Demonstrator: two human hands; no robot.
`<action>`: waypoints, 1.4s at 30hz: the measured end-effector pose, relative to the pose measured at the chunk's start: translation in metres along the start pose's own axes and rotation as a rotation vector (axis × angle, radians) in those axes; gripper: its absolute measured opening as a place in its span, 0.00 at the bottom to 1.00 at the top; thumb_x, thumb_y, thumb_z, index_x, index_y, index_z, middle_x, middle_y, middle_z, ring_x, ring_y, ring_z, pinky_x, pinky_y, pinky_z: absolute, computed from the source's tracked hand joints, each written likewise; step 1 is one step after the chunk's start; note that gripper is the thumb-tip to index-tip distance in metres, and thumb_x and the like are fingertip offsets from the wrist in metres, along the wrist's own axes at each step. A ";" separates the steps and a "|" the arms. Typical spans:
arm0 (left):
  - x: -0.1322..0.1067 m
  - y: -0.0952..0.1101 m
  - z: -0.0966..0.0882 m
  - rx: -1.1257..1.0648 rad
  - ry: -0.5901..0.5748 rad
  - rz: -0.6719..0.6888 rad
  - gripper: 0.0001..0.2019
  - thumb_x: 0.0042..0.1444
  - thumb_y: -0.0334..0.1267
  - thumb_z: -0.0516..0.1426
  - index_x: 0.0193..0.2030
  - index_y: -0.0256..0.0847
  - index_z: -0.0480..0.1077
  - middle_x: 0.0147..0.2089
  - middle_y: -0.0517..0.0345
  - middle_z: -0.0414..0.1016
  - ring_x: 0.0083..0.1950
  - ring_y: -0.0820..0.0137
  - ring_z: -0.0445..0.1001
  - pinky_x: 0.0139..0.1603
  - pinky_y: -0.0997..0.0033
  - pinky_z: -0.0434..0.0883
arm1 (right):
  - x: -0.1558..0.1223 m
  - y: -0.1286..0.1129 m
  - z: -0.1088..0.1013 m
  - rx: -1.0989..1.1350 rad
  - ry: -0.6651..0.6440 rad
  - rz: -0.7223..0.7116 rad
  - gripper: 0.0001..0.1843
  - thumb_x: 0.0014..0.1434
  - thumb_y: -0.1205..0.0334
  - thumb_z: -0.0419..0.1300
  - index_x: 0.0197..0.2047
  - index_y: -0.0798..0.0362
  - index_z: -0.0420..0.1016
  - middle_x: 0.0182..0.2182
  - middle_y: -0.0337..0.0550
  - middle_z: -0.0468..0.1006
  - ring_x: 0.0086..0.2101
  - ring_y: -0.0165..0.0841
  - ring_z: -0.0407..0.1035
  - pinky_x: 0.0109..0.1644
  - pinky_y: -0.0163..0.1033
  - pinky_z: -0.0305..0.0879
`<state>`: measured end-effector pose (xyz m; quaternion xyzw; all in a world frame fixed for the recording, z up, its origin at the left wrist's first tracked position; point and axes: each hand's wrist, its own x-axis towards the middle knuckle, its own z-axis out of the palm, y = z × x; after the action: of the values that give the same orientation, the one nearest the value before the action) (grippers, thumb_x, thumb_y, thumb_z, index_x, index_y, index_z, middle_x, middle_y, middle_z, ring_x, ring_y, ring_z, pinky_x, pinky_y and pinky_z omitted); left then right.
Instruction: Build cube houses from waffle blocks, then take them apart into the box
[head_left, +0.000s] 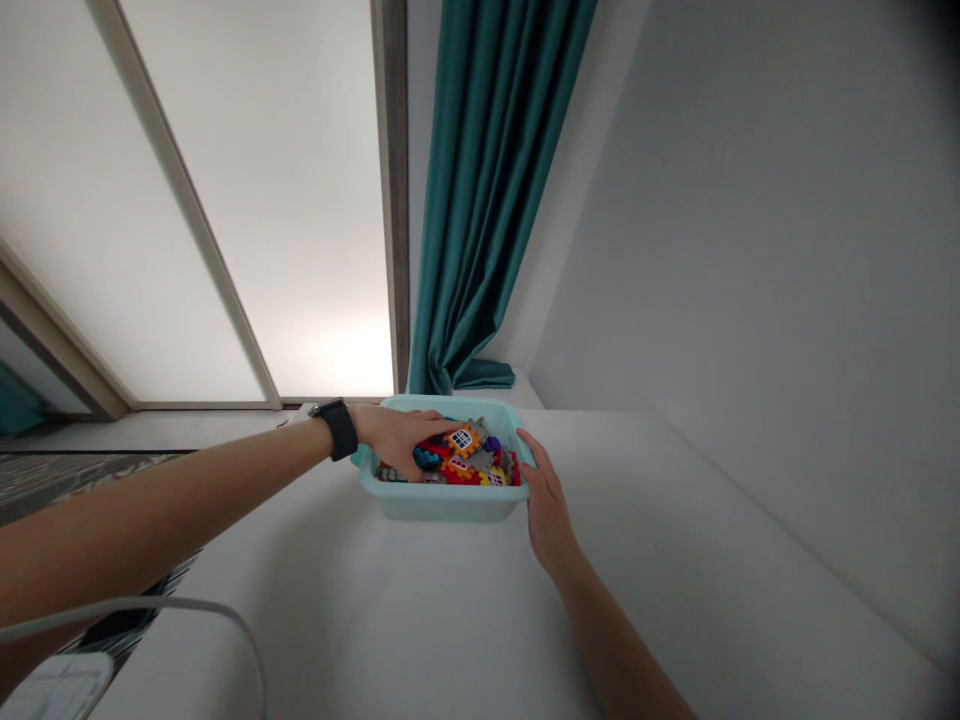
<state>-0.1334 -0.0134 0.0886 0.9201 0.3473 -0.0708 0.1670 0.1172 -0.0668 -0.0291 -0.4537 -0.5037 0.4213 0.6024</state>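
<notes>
A pale turquoise plastic tub (442, 503) stands on a white surface, filled with colourful toy building blocks (465, 455). Among them are an orange block with a window piece (463, 438) and a dark blue piece (427, 458). My left hand (397, 440), with a black watch (340, 429) on its wrist, reaches in from the left, its fingertips down among the blocks beside the blue piece. Whether those fingers hold anything is hidden. My right hand (546, 500) grips the tub's right rim, its fingers hooked over the edge.
The white surface (337, 590) runs to a grey wall on the right. Behind the tub hang a teal curtain (480, 200) and a frosted glass door (285, 200). A pale cable (150, 605) and a white object (56, 688) lie at the lower left, above a striped floor covering.
</notes>
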 end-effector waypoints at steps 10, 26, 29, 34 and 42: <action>0.012 -0.011 0.015 -0.011 0.277 0.032 0.24 0.63 0.33 0.53 0.66 0.43 0.61 0.64 0.51 0.71 0.61 0.64 0.71 0.64 0.64 0.65 | 0.003 0.002 0.000 0.026 -0.026 0.027 0.27 0.59 0.51 0.56 0.61 0.45 0.70 0.63 0.39 0.69 0.62 0.44 0.61 0.68 0.50 0.55; 0.017 0.043 0.010 0.356 0.155 -0.165 0.42 0.52 0.58 0.62 0.71 0.49 0.53 0.60 0.42 0.70 0.45 0.51 0.77 0.41 0.57 0.72 | 0.001 -0.003 0.000 -0.012 -0.022 -0.014 0.24 0.59 0.52 0.55 0.58 0.45 0.73 0.60 0.39 0.72 0.62 0.43 0.60 0.67 0.48 0.56; 0.027 0.052 0.026 0.405 0.148 -0.245 0.40 0.57 0.41 0.59 0.73 0.48 0.47 0.65 0.37 0.64 0.45 0.50 0.78 0.40 0.56 0.72 | 0.001 -0.004 0.000 -0.022 -0.024 -0.017 0.24 0.59 0.53 0.55 0.58 0.46 0.73 0.60 0.40 0.73 0.62 0.43 0.61 0.68 0.49 0.55; 0.031 0.042 0.030 0.323 0.131 -0.159 0.40 0.57 0.45 0.59 0.73 0.49 0.46 0.68 0.38 0.60 0.50 0.47 0.76 0.44 0.53 0.73 | 0.001 -0.004 0.000 -0.050 -0.026 -0.022 0.24 0.59 0.53 0.55 0.58 0.46 0.73 0.60 0.40 0.73 0.61 0.43 0.62 0.67 0.49 0.55; 0.032 0.002 -0.002 -0.079 0.094 0.021 0.36 0.48 0.39 0.63 0.66 0.44 0.60 0.59 0.52 0.73 0.54 0.60 0.75 0.55 0.65 0.71 | 0.000 -0.002 -0.002 -0.029 -0.038 0.010 0.24 0.59 0.52 0.55 0.58 0.45 0.73 0.57 0.39 0.74 0.57 0.44 0.66 0.61 0.48 0.63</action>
<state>-0.1079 0.0058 0.0826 0.9187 0.3474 -0.0122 0.1875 0.1189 -0.0673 -0.0269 -0.4567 -0.5187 0.4255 0.5842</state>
